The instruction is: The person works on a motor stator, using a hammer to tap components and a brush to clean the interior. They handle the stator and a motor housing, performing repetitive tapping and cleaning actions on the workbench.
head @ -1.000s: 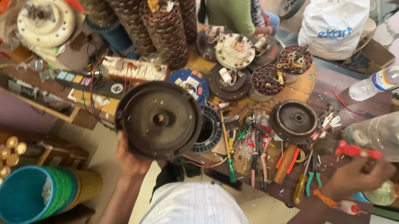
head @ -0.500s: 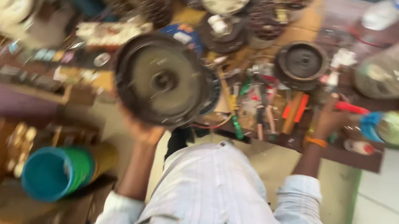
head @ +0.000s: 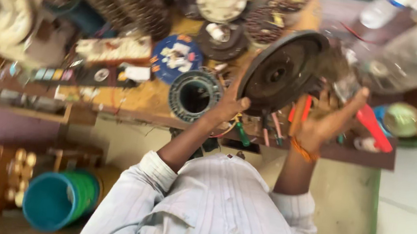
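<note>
A big round dark metal disc (head: 280,73) is being held up above the cluttered wooden workbench (head: 131,104), tilted so its hollow face with a small hole in the middle is showing. The left hand (head: 229,105) is gripping the disc's lower left edge, with the thumb wrapped around the rim. The right hand (head: 329,121) is sitting just beside the disc's lower right side with its fingers spread open; the picture is blurry there, so it may be only just touching the disc.

Right under the left hand, a ring-shaped coil part (head: 194,95) is lying on the bench. A red-handled tool (head: 374,129) is lying by the right hand (other small tools are scattered around it). Farther left, a round blue plate (head: 176,58) is holding little bits. Down on the floor, a stack of blue and green buckets (head: 59,198) is standing.
</note>
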